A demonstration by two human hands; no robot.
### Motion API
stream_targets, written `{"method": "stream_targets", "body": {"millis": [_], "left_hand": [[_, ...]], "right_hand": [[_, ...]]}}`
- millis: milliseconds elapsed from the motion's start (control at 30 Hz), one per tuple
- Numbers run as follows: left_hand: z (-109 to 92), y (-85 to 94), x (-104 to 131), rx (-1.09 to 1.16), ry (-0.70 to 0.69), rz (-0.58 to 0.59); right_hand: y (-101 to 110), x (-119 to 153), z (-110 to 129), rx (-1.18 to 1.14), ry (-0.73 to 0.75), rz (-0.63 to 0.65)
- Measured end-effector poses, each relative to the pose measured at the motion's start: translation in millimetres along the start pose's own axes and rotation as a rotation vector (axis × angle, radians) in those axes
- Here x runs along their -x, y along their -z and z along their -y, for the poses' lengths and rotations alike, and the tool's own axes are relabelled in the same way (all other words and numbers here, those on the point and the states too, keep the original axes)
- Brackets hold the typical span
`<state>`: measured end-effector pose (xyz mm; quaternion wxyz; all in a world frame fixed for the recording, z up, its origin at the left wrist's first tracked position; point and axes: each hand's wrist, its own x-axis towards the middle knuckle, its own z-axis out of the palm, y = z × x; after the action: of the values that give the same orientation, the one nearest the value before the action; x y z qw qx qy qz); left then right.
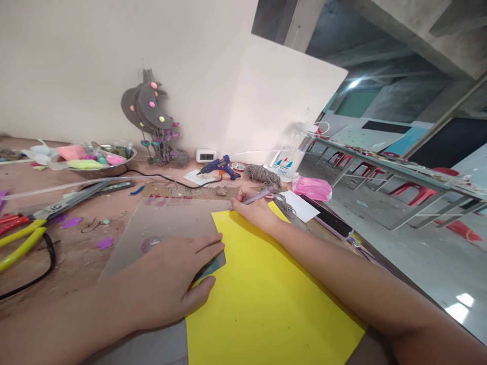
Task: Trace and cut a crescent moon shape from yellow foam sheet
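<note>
A large yellow sheet (262, 299) lies on a greyish board (152, 223) at the table's middle. My left hand (175, 279) rests at the sheet's left edge, its fingers spread and pressing a small dark piece (213, 267) that is mostly covered by the hand. At the sheet's far edge my right hand (253, 205) is closed round a purplish pen (259, 195). The pen's tip is hidden behind the fingers. My right forearm crosses the sheet's right side.
Left are big scissors (76, 200) and a bowl of coloured clay (99, 170). Behind stand a blue glue gun (219, 166), small clock (206, 155), grey yarn (262, 176) and clear bottle (291, 152). A phone (329, 218) lies at the right edge.
</note>
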<state>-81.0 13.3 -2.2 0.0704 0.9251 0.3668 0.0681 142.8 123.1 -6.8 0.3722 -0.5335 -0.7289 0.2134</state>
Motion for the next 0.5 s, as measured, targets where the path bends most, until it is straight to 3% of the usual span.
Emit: {"method": "stream_targets", "body": {"millis": [300,400,500], "left_hand": [[-1,0.4,0,0.002,0.013,-0.006],[-2,2.0,-1,0.002,0.009,-0.003],[-1,2.2,-1,0.001,-0.008,-0.007]], "right_hand": [[-1,3,0,-0.066,0.043,0.032],[8,-2,-1,-0.047,0.174,0.037],[16,-15,-2,0.119,0.344,0.079]]}}
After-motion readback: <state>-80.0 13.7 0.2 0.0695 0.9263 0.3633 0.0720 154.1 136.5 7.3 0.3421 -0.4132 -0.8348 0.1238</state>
